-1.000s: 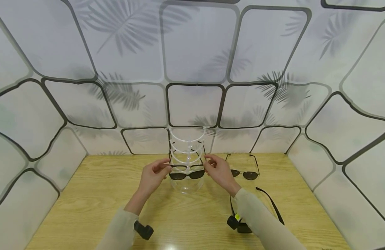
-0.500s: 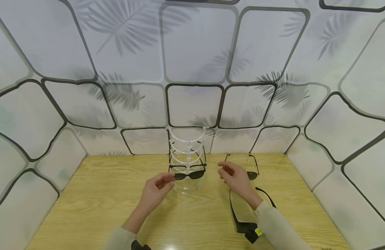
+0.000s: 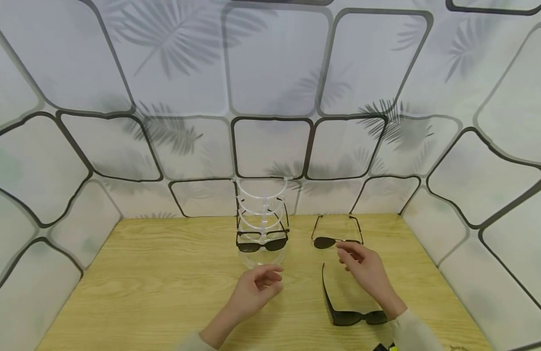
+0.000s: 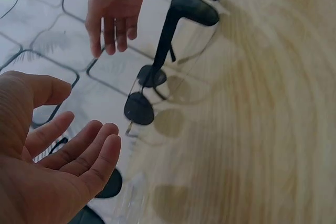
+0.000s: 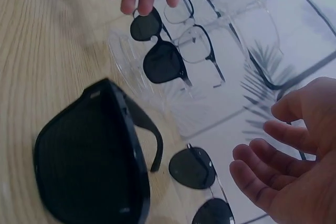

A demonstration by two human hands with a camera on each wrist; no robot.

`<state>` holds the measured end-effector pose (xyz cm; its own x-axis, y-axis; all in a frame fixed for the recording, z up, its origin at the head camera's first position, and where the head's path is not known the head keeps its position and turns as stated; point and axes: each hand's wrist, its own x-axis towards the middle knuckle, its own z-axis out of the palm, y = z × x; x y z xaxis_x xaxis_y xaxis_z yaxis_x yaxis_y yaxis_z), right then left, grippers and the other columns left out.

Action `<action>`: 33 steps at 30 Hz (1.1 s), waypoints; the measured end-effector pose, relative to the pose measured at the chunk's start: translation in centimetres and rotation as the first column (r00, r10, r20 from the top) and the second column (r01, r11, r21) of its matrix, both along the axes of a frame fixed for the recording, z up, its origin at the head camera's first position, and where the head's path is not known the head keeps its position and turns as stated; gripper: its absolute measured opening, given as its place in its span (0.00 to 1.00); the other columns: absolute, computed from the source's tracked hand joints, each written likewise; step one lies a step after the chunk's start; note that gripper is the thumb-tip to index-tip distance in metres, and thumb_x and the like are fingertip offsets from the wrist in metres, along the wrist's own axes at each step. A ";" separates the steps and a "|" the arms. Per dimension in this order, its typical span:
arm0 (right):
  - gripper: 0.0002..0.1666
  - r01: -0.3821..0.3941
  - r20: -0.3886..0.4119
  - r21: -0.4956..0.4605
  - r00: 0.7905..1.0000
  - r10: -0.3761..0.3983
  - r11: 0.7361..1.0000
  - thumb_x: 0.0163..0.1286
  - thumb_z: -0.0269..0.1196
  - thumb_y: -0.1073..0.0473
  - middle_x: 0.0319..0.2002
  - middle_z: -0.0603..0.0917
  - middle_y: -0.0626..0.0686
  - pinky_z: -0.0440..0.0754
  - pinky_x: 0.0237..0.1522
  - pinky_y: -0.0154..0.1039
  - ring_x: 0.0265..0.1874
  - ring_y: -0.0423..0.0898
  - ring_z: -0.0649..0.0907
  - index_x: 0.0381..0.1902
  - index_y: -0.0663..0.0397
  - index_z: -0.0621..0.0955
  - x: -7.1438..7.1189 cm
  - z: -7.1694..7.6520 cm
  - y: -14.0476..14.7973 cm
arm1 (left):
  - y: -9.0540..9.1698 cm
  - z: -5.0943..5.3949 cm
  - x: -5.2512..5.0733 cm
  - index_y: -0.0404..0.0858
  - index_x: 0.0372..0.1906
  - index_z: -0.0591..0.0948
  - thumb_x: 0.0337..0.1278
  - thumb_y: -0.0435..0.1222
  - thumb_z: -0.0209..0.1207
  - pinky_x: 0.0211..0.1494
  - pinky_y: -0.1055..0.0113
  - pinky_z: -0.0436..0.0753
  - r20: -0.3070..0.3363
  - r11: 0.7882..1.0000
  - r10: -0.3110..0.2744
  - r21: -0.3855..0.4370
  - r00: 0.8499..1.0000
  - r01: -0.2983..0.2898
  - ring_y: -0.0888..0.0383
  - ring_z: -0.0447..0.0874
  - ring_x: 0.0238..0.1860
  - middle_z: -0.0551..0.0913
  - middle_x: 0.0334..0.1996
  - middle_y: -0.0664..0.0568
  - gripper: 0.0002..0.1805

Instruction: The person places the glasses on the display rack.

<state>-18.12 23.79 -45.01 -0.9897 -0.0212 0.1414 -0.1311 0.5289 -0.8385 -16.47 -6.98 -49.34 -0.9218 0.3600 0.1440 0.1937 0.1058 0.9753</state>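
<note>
My left hand (image 3: 255, 292) hovers over the table in front of the clear display stand (image 3: 263, 222), its fingers relaxed and holding nothing. On the stand's lower tiers sit black-rimmed clear eyeglasses (image 5: 195, 44) and, below them, dark sunglasses (image 3: 262, 245). My right hand (image 3: 366, 273), also loosely bent and without anything in it, is above the table between two other pairs. Behind its fingertips lie thin-framed aviator sunglasses (image 3: 324, 243), partly covered by the hand in the head view. Thick black sunglasses (image 3: 347, 318) lie nearer me, one side partly hidden by my right forearm.
A light wood-grain table (image 3: 165, 282) is enclosed by walls covered in patterned cloth (image 3: 270, 146). The stand's upper tiers (image 3: 262, 190) carry no glasses and rise close to the back wall. Free table surface (image 3: 134, 273) stretches out on the left.
Both hands have let go of the glasses on the stand. The left hand has moved toward me and rightward; the right has moved right and nearer, over the loose sunglasses.
</note>
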 end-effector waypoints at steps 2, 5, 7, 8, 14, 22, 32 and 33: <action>0.20 0.031 0.023 0.002 0.999 -0.031 1.000 0.81 0.62 0.52 0.48 0.90 0.58 0.88 0.41 0.37 0.37 0.33 0.85 0.63 0.56 0.84 0.4 -0.1 0.7 | 0.8 -0.2 0.4 0.32 0.61 0.84 0.71 0.34 0.66 0.51 0.72 0.85 0.009 0.999 -0.035 -0.004 0.999 0.035 0.59 0.89 0.47 0.87 0.49 0.30 0.18; 0.22 0.078 0.062 0.016 0.995 -0.079 0.997 0.82 0.61 0.50 0.48 0.90 0.59 0.88 0.41 0.38 0.37 0.32 0.85 0.63 0.57 0.84 1.1 -0.2 2.0 | 1.9 -0.4 1.0 0.34 0.62 0.84 0.72 0.36 0.64 0.50 0.72 0.85 0.033 0.997 -0.078 -0.009 0.996 0.078 0.61 0.89 0.47 0.87 0.50 0.31 0.18; 0.24 0.104 0.086 0.028 0.991 -0.106 0.994 0.82 0.61 0.48 0.52 0.89 0.60 0.88 0.41 0.38 0.39 0.32 0.85 0.64 0.57 0.83 1.6 -0.4 2.8 | 2.5 -0.5 1.3 0.34 0.62 0.84 0.73 0.36 0.63 0.50 0.73 0.85 0.046 0.995 -0.100 -0.015 0.994 0.101 0.62 0.89 0.47 0.87 0.51 0.32 0.18; 0.24 0.113 0.092 0.034 0.989 -0.116 0.993 0.82 0.61 0.47 0.53 0.89 0.61 0.89 0.41 0.38 0.39 0.32 0.86 0.65 0.57 0.83 1.8 -0.5 3.2 | 2.9 -0.5 1.4 0.33 0.63 0.83 0.74 0.36 0.63 0.50 0.74 0.85 0.050 0.994 -0.111 -0.012 0.993 0.112 0.62 0.89 0.47 0.87 0.51 0.32 0.18; 0.26 0.155 0.104 0.071 0.981 -0.162 0.985 0.82 0.61 0.46 0.55 0.89 0.63 0.88 0.40 0.37 0.41 0.32 0.86 0.66 0.58 0.83 2.9 -1.4 5.5 | 4.7 -0.9 1.9 0.32 0.62 0.83 0.73 0.35 0.63 0.49 0.75 0.84 0.059 0.990 -0.140 0.003 0.988 0.141 0.64 0.89 0.45 0.88 0.48 0.35 0.18; 0.26 0.218 0.096 0.170 0.967 -0.236 0.961 0.81 0.62 0.45 0.57 0.89 0.61 0.84 0.39 0.31 0.38 0.19 0.80 0.63 0.58 0.84 4.1 -2.5 7.6 | 6.5 -1.4 2.3 0.35 0.62 0.84 0.72 0.36 0.64 0.47 0.74 0.85 0.067 0.988 -0.152 -0.011 0.986 0.153 0.64 0.89 0.43 0.90 0.44 0.46 0.18; 0.31 0.226 0.247 0.223 0.928 -0.279 0.948 0.81 0.60 0.39 0.62 0.86 0.60 0.82 0.43 0.32 0.40 0.22 0.80 0.67 0.55 0.82 5.0 -3.2 9.1 | 8.1 -2.0 2.6 0.38 0.62 0.85 0.71 0.34 0.65 0.45 0.75 0.85 0.101 0.986 -0.166 0.008 0.981 0.166 0.66 0.89 0.41 0.91 0.43 0.43 0.18; 0.32 0.224 0.265 0.219 0.923 -0.279 0.949 0.80 0.60 0.39 0.62 0.86 0.59 0.82 0.43 0.32 0.40 0.22 0.80 0.68 0.55 0.82 5.1 -3.3 9.2 | 8.2 -1.9 2.6 0.38 0.63 0.84 0.71 0.35 0.65 0.45 0.75 0.85 0.101 0.985 -0.172 0.008 0.980 0.172 0.66 0.89 0.41 0.91 0.44 0.42 0.18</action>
